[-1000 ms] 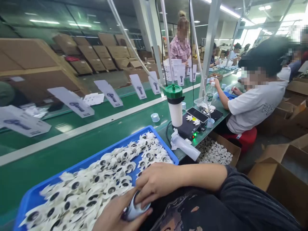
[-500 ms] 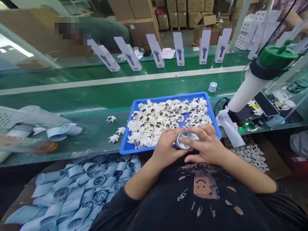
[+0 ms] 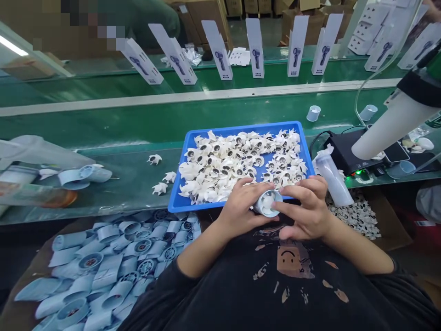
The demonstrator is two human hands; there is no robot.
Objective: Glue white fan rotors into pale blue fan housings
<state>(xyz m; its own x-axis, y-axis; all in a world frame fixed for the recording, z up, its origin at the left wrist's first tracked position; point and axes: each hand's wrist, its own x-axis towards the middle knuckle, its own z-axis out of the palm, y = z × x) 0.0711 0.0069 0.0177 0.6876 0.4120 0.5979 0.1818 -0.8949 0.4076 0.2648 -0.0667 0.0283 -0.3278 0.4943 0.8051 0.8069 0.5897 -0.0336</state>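
Note:
My left hand (image 3: 243, 204) is closed around a light blue fan housing (image 3: 261, 210), its open end tilted toward me. Inside the housing sits a white fan impeller (image 3: 268, 202). My right hand (image 3: 306, 207) has its fingers apart, and one fingertip touches the impeller at the housing's opening. Just beyond my hands, a blue tray (image 3: 176, 195) bears a heap of loose white impellers (image 3: 213, 165). Below and to the left lies a big pile of light blue housings (image 3: 113, 266).
Loose impellers (image 3: 160, 188) lie left of the tray. To the right are a white cylindrical tool (image 3: 389, 124), a black box with lit lamps (image 3: 351, 154) and a translucent sleeve (image 3: 333, 179). Upright printed cartons (image 3: 257, 59) line the far ledge. A housing (image 3: 313, 113) stands on the green belt.
My right hand has drawn back slightly to the right, with its fingertip still at the housing. The housing has shifted a little, and the impeller inside now shows more plainly. The camera view has tilted down.

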